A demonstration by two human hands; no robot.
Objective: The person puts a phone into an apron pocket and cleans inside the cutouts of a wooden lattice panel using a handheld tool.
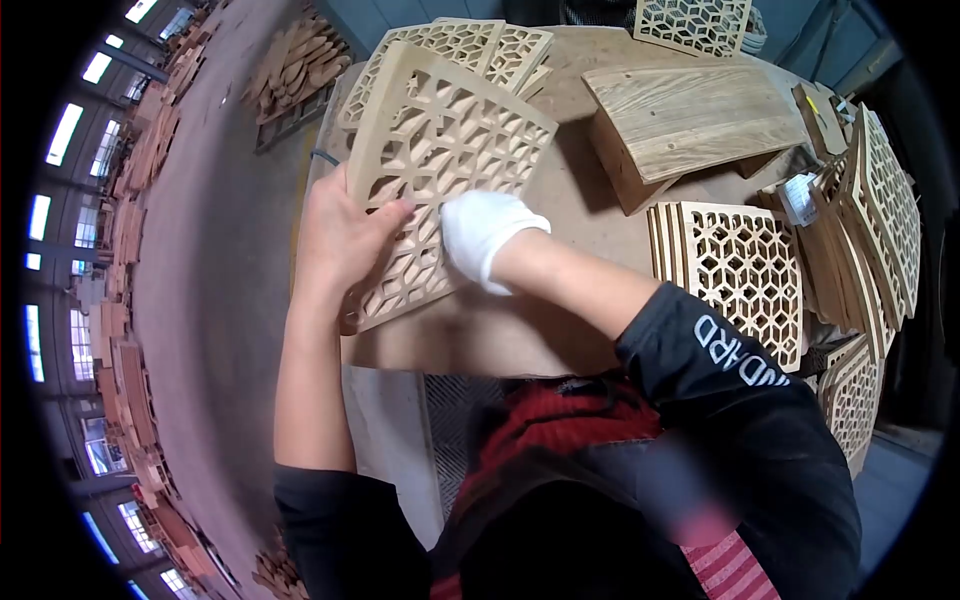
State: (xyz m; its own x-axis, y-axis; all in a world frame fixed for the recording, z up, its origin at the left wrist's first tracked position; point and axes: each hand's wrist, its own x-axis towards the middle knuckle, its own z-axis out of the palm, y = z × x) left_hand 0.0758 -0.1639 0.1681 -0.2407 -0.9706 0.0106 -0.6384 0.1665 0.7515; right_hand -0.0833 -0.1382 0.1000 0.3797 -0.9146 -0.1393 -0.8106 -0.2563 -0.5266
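In the head view, my bare left hand (pixel 345 235) grips the left edge of a thick wooden lattice panel (pixel 470 120), thumb over its front face. The panel is tilted up above the table and cut through with a geometric pattern. My right hand (pixel 490 235), in a white glove, is closed and pressed against the panel's face near its middle. Its fingertips are hidden, so I cannot see whether it holds anything. Behind the panel, more lattice panels (pixel 520 55) lie on the table.
The worktable (pixel 575 240) carries a small wooden stool-like piece (pixel 700 115) at the back. To the right stand stacked lattice panels (pixel 745 265) and a leaning row of larger ones (pixel 890 210). Another lattice panel (pixel 690 22) is at the far edge. Wood pieces (pixel 297 65) are piled beyond the table's left.
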